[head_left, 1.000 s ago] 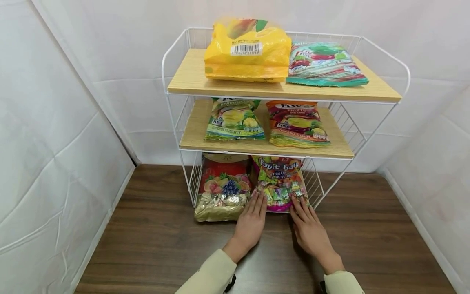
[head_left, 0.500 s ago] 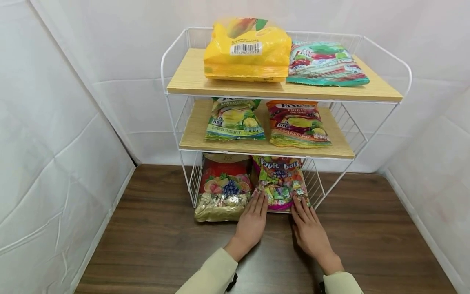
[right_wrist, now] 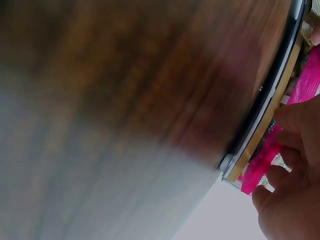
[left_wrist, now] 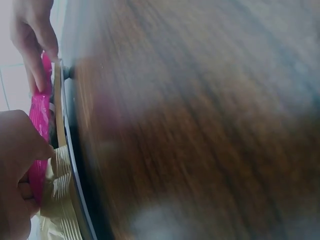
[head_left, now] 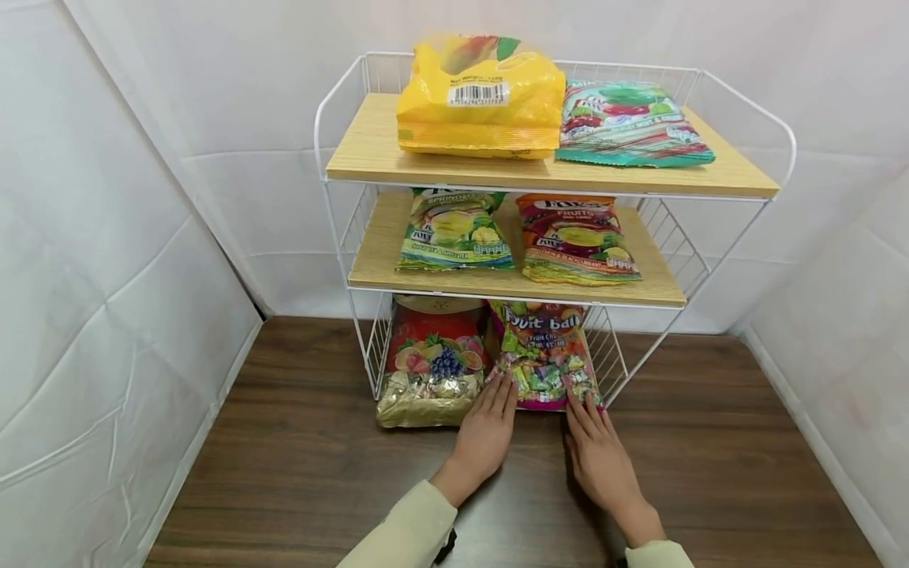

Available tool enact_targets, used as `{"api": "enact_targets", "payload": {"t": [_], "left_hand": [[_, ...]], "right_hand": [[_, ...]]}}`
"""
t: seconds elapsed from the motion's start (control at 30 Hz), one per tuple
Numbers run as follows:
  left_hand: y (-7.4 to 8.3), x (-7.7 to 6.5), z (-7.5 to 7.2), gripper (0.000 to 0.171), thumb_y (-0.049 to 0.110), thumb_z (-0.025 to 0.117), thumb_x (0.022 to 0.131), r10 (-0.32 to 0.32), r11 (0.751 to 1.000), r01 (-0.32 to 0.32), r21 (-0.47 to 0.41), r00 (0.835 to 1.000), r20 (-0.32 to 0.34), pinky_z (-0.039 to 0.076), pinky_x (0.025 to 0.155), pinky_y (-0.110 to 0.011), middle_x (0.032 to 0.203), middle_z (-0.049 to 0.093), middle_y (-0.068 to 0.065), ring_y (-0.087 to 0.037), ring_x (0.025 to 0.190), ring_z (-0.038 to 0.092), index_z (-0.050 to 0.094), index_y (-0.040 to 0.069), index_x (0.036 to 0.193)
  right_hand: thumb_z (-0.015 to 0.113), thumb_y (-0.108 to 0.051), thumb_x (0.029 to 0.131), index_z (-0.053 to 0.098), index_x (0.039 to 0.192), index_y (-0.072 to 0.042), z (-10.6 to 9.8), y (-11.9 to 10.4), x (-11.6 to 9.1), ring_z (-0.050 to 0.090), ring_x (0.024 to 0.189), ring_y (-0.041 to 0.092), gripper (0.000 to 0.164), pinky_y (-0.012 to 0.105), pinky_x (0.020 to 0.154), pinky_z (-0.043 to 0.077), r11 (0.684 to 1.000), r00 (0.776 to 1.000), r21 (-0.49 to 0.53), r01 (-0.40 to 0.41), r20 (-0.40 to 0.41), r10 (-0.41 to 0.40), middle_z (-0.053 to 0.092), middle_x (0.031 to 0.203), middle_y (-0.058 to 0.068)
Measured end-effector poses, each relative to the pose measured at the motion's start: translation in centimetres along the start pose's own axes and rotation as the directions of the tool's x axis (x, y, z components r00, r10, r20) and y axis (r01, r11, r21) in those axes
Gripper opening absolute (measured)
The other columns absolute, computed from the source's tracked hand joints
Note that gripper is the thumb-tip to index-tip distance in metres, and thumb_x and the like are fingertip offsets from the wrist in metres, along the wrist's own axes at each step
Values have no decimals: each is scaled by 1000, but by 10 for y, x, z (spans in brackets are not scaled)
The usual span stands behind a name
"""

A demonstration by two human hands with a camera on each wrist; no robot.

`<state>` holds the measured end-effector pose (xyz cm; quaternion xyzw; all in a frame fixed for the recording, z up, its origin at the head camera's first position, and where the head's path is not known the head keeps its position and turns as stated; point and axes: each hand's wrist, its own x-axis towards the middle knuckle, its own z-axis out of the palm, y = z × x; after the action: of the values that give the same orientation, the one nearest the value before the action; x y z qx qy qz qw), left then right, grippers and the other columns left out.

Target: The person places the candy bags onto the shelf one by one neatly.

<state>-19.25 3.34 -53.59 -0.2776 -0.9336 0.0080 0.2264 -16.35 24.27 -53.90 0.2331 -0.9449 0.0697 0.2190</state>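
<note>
A colourful fruit-chew candy bag point(head_left: 543, 343) with a magenta bottom edge lies on the lowest level of a white wire rack. My left hand point(head_left: 485, 434) touches its lower left corner with fingers stretched forward. At the lower right corner rest the extended fingers of my right hand point(head_left: 600, 450). Both wrist views show the magenta strip point(right_wrist: 270, 152) along the shelf's front edge, a thumb near it on each side. Left of the fruit-chew bag is a red and gold bag point(head_left: 433, 363), its gold bottom overhanging the front, close to my left fingers.
Above, the middle wooden shelf point(head_left: 507, 285) bears a green candy bag point(head_left: 454, 233) and a dark red one point(head_left: 577, 241). On the top shelf point(head_left: 362, 162) are a yellow bag point(head_left: 479, 118) and a teal bag point(head_left: 628, 130). The brown table point(head_left: 305, 473) extends in front.
The fruit-chew bag's lower edge has shifted slightly forward and flattened. My right hand has moved slightly toward me with it; the left hand has stayed nearly in place.
</note>
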Motion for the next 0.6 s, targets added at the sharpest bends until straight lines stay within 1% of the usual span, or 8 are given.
{"api": "enact_targets", "payload": {"t": [0.17, 0.33, 0.47, 0.6], "left_hand": [[1, -7, 0, 56, 14, 54, 87, 2, 1000, -3, 24, 999, 54, 25, 103, -38, 142, 26, -16, -29, 129, 23, 33, 1, 137], [2, -15, -2, 56, 18, 52, 89, 6, 999, -10, 44, 996, 93, 21, 105, -39, 144, 21, -16, -30, 131, 19, 30, 3, 138], [3, -19, -3, 56, 19, 52, 89, 20, 998, -25, 55, 995, 98, 20, 105, -39, 144, 20, -17, -32, 131, 18, 30, 3, 138], [4, -24, -3, 58, 17, 54, 88, 22, 999, -26, 36, 995, 96, 19, 105, -40, 144, 21, -17, -32, 131, 18, 30, 4, 138]], "right_hand": [[57, -5, 80, 50, 123, 7, 0, -3, -8, 34, 121, 40, 45, 53, 96, 30, 1000, 1000, 11, 4, -13, -3, 36, 137, 16], [54, -4, 82, 48, 126, 4, -3, -4, -15, 35, 121, 40, 45, 52, 95, 31, 1000, 1000, 28, 0, 11, 0, 37, 136, 16], [55, -4, 82, 48, 127, 0, -6, -5, -20, 34, 121, 40, 46, 53, 94, 32, 999, 1000, 48, -3, 28, 1, 37, 136, 16], [58, -4, 80, 48, 129, -4, -7, -6, -22, 33, 121, 41, 50, 54, 91, 35, 998, 999, 57, -10, 47, 7, 36, 137, 16]]}}
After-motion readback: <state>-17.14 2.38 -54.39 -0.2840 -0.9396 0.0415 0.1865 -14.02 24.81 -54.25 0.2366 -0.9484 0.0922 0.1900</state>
